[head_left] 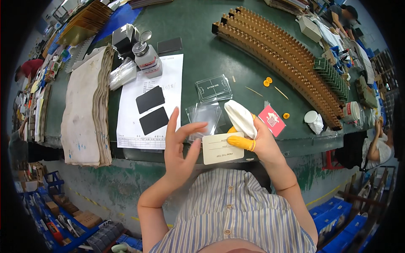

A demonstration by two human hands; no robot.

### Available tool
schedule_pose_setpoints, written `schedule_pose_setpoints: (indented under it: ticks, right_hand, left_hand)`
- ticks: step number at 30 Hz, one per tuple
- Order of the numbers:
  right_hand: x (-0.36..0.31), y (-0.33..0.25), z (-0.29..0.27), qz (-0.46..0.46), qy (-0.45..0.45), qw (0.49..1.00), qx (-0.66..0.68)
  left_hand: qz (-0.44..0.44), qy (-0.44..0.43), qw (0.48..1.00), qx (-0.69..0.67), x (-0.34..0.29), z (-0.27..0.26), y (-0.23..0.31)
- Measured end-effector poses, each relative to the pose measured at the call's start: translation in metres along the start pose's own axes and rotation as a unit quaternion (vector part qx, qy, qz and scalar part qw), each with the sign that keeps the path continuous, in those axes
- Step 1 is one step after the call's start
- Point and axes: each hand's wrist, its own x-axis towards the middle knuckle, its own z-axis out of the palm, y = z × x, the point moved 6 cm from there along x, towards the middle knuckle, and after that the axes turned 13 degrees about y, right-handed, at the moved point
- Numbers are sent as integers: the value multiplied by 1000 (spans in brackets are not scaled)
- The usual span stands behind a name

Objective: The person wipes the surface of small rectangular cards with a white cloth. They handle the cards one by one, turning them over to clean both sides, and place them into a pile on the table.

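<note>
My right hand (260, 141) holds a small cream card (220, 147) by its right edge, with a yellow finger cot on the thumb and a white cloth (241, 118) tucked in the same hand. My left hand (179, 143) is open beside the card's left edge, fingers spread, holding nothing. Both hands hover above the front edge of the green table (198, 38). Just beyond them lies a stack of clear plastic sleeves (203, 114).
On a white paper sheet (148, 105) lie two black cards (150, 99). A dispenser bottle (146, 57), a clear printed plate (213, 87), a red card (271, 120), a cloth pile (86, 109) and long brown slotted racks (280, 55) surround them. Other people work at the right.
</note>
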Motion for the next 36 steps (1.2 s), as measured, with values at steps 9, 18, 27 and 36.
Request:
schedule_pose_setpoints:
  ticks: [9, 18, 27, 36]
  right_hand:
    - [3, 2, 2, -18, 1, 1000, -5]
    - [-51, -44, -15, -522, 68, 764, -373]
    - [-58, -46, 26, -592, -88, 636, -488]
    - [-57, -34, 27, -596, -76, 624, -500]
  left_hand:
    - [-335, -190, 923, 0, -2, 11, -16]
    - [-317, -193, 928, 15, 0, 5, -30]
    - [-305, -183, 935, -9, -2, 18, -19]
    - [-281, -190, 940, 35, -1, 18, -18]
